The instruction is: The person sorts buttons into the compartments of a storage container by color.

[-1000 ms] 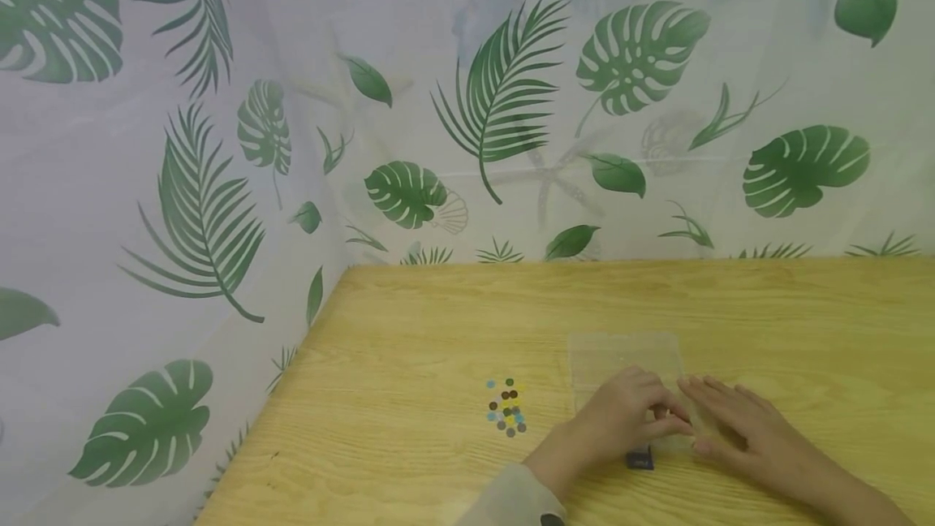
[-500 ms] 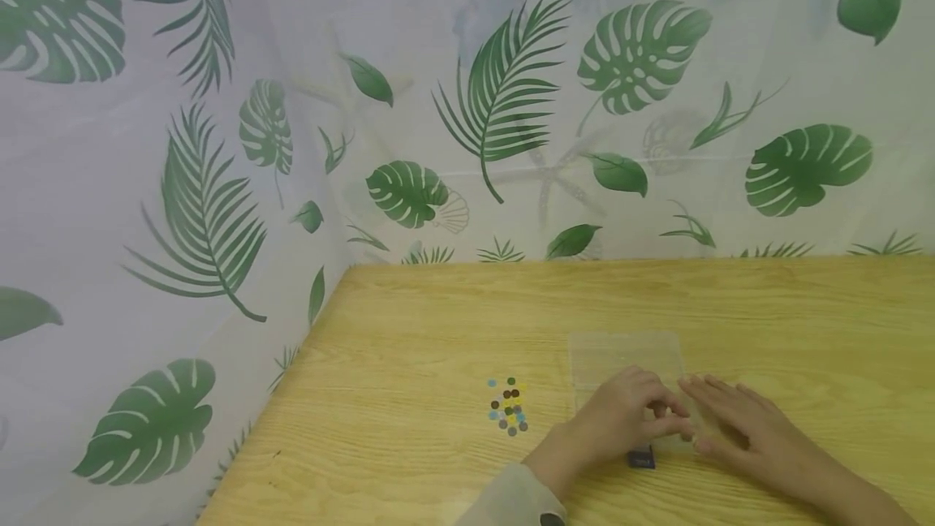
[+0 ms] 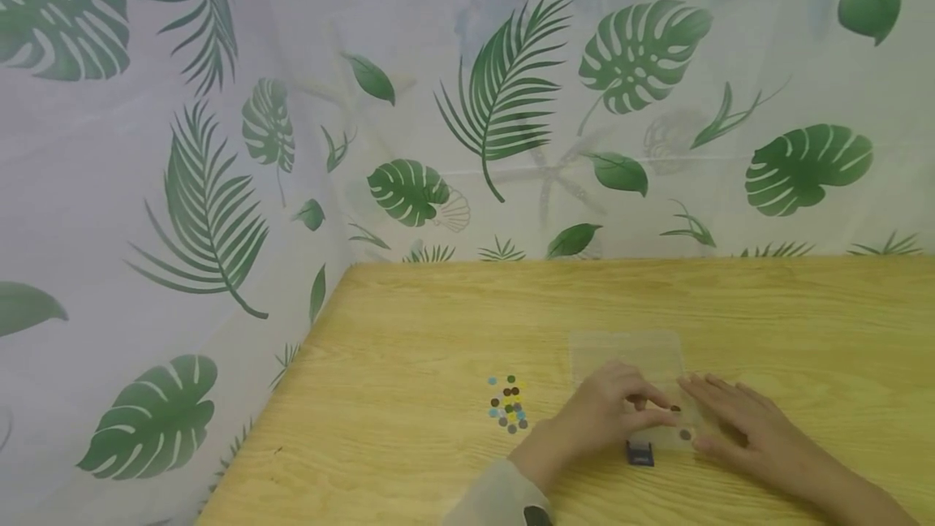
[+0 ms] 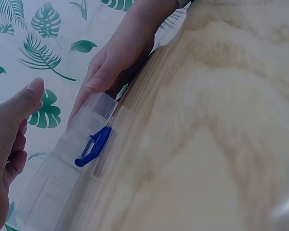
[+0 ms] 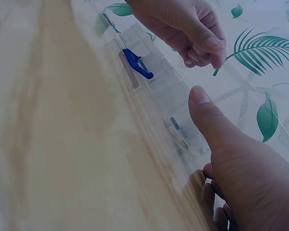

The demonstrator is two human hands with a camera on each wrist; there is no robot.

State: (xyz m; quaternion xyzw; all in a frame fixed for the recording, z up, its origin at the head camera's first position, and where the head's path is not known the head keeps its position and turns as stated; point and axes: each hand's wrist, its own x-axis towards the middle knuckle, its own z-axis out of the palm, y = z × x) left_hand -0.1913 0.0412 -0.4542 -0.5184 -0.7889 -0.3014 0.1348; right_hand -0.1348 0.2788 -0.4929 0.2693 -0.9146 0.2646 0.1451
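Observation:
On the table stands a clear plastic box (image 3: 621, 351) with a blue latch (image 3: 640, 453) at its front. My left hand (image 3: 595, 408) is over the box, thumb and index fingertips close together. No object shows between those fingertips in the right wrist view. A dark disc (image 3: 675, 408) appears right beside them in the head view, and a grey disc (image 3: 685, 434) lies in the box's right part. My right hand (image 3: 760, 437) rests against the right end of the box, fingers stretched out. Its thumb (image 5: 209, 110) points up beside the box wall.
Several small coloured discs (image 3: 509, 406) lie in a loose group on the wooden table (image 3: 409, 347), left of the box. A leaf-patterned sheet (image 3: 497, 104) rises behind the table and along its left side.
My left hand has drawn back a little to the left, uncovering the dark disc and the grey disc. The right hand stays in place.

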